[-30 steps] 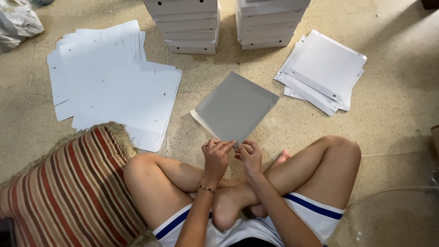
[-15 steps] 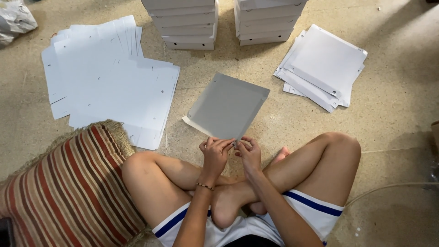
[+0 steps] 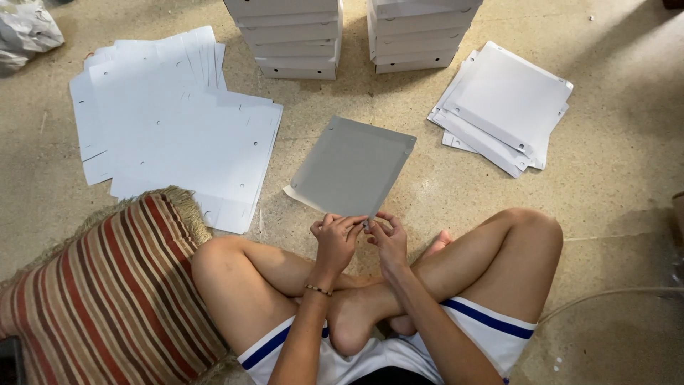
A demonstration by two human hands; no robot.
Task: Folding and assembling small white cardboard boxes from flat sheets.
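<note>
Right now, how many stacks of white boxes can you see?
2: left stack of boxes and right stack of boxes, both at the top edge past the grey sheet. Their tops are cut off.

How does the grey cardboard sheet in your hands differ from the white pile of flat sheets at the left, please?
The grey cardboard sheet is single, shaded grey, and pinched at its near edge by both hands; the white pile of flat sheets is many fanned layers, untouched. Both lie on the floor and have small punched holes.
</note>
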